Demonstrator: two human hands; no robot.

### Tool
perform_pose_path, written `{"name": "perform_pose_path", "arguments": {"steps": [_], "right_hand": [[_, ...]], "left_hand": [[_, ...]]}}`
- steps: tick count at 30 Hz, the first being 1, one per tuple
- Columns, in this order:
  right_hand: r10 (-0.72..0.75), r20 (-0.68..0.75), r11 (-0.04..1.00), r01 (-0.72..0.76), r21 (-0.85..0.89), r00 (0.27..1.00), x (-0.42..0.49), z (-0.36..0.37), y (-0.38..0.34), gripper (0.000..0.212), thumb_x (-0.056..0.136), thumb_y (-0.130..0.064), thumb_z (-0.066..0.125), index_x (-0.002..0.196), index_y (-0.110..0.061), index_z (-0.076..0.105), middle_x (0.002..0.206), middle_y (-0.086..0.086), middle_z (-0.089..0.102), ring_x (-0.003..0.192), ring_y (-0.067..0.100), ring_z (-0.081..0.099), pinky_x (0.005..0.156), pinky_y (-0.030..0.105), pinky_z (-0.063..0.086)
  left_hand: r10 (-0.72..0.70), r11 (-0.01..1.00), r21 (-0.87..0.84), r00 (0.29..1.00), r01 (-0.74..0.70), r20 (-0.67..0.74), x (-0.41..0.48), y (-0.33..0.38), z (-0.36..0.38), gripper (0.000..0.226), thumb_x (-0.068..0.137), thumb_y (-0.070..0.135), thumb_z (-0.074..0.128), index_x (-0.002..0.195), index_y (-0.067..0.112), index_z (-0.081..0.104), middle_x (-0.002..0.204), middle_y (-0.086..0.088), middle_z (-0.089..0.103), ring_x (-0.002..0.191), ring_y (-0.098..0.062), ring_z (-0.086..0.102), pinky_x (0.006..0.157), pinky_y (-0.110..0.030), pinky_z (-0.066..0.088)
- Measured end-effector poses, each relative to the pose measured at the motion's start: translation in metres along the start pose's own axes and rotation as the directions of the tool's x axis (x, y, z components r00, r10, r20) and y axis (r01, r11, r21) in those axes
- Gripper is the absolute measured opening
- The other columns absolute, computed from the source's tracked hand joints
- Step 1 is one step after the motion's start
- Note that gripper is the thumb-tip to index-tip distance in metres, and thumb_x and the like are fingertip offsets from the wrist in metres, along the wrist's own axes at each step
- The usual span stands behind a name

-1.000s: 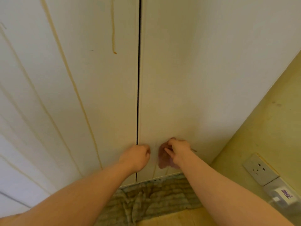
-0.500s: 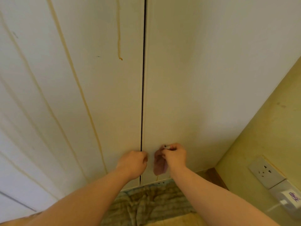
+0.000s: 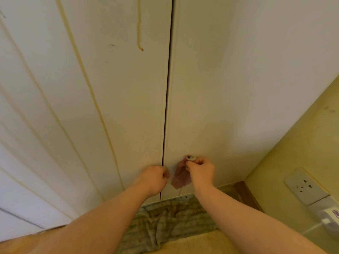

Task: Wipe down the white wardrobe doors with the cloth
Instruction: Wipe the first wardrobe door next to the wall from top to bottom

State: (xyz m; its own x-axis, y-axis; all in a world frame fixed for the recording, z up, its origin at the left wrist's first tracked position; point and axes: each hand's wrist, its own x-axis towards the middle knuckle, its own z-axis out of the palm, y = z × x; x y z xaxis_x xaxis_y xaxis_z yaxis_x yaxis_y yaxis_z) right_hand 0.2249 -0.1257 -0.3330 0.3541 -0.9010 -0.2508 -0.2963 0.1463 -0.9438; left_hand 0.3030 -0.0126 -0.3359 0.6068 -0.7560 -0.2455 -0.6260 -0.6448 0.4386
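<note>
White wardrobe doors (image 3: 229, 88) fill the view, closed on a dark seam and marked with yellowish drip streaks (image 3: 139, 33), so whatever is inside is hidden. Cloth (image 3: 180, 176): small, pinkish and limp, hanging against the door right of the seam, near its lower edge; judged light, soft and easily bunched, best taken by its gathered top, where the right hand (image 3: 200, 169) pinches it in curled fingers. Left hand (image 3: 153, 177): fingers clenched at the seam near the lower edge, grip on the door's edge not discernible; striped fabric (image 3: 165, 217) lies on the floor below.
</note>
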Motion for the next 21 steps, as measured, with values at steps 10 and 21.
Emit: {"name": "perform_pose_path", "arguments": {"steps": [10,21], "right_hand": [[0.199,-0.041,0.976,-0.202,-0.078,0.979,0.020,0.026,0.035,0.027,0.073,0.001,0.069,0.062,-0.012,0.047,0.075,0.017,0.061,0.080,0.032,0.062,0.080,0.044,0.053],[0.458,0.000,0.888,-0.458,0.037,0.889,0.038,0.046,0.110,0.032,0.080,0.016,0.054,0.063,-0.009,0.045,0.082,0.020,0.057,0.069,0.029,0.053,0.060,0.035,0.047]], "left_hand": [[-0.038,0.987,-0.153,0.999,0.043,0.036,0.014,-0.011,0.039,0.031,0.089,0.015,0.045,0.112,0.021,0.065,0.123,-0.007,0.062,0.115,-0.025,0.056,0.095,-0.031,0.045],[-0.120,0.966,-0.213,0.983,0.147,0.137,0.022,-0.066,0.090,0.029,0.094,0.019,0.047,0.116,0.020,0.065,0.128,-0.004,0.060,0.119,-0.021,0.053,0.094,-0.026,0.040]]}}
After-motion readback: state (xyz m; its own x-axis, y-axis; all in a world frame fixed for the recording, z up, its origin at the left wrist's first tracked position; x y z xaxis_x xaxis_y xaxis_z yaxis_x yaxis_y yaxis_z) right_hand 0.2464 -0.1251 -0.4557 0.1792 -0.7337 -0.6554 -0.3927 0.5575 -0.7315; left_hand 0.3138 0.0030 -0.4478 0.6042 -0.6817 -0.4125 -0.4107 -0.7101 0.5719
